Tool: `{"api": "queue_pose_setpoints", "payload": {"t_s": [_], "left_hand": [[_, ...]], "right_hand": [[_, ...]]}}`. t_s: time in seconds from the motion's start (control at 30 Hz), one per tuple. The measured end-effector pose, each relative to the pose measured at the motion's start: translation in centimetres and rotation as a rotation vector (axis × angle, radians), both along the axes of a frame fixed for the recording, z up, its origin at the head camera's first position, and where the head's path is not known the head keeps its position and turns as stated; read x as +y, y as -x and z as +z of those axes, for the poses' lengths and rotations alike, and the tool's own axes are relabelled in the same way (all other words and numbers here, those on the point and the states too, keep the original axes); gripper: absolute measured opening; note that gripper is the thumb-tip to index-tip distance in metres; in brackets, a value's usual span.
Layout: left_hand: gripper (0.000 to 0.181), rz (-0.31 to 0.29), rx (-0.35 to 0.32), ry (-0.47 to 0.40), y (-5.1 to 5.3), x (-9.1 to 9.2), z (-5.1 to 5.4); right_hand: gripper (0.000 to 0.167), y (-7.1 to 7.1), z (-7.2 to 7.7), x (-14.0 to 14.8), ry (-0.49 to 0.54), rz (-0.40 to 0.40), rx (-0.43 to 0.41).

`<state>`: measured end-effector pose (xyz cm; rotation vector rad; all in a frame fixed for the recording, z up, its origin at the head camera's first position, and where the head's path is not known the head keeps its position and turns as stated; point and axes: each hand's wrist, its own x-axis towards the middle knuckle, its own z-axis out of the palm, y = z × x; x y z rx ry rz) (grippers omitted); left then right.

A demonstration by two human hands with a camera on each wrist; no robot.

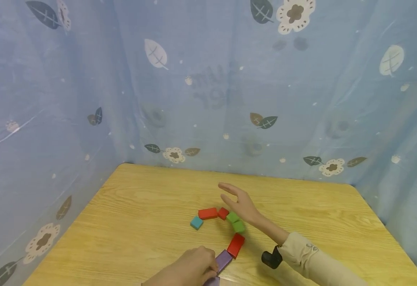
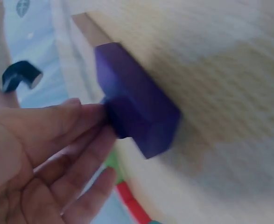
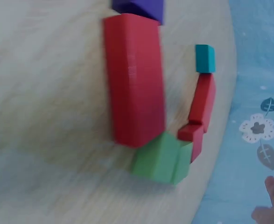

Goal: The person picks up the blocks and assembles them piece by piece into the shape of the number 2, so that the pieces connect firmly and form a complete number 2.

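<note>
My left hand (image 1: 194,267) is low in the head view, its fingertips pinching a purple block (image 2: 119,119) in the line on the table. A nearer purple block (image 2: 137,98) partly covers that hold in the left wrist view. In the head view one purple block (image 1: 224,261) touches a long red block (image 1: 236,245), and another purple block (image 1: 212,281) is cut by the bottom edge. My right hand (image 1: 242,205) hovers over the table, fingers extended and holding nothing, near two green blocks (image 1: 235,222).
Beyond the green blocks the curve runs on through a small red block (image 1: 223,213), a long red block (image 1: 208,213) and a teal block (image 1: 196,223). A plain wooden block (image 2: 87,29) lies past the purple ones. Patterned blue curtains (image 1: 208,87) border the wooden table (image 1: 140,222).
</note>
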<state>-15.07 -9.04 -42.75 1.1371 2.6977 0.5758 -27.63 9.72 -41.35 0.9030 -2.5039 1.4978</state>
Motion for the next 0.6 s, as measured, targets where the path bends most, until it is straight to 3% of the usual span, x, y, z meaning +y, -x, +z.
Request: {"api": "queue_pose_setpoints", "payload": {"t_s": [0.13,0.4,0.47,0.6], "left_hand": [[0.027,0.011,-0.003,0.011,0.1,0.1,0.7],[0.013,0.034,0.040,0.037,0.5,-0.2,0.8],[0.014,0.021,0.083,0.043,0.6,-0.3,0.6],[0.014,-0.032,0.247,0.038,0.6,-0.5,0.0]], "right_hand": [[0.039,-0.8,-0.4,1.3,-0.018,-0.066,0.051],[0.036,-1.9,-1.1,3.4,-0.089,-0.220,0.236],[0.037,-2.3,-1.2,3.9,-0.115,-0.258,0.262],[0.039,-3.2,-1.1,4.8,-0.202,-0.326,0.311]]}}
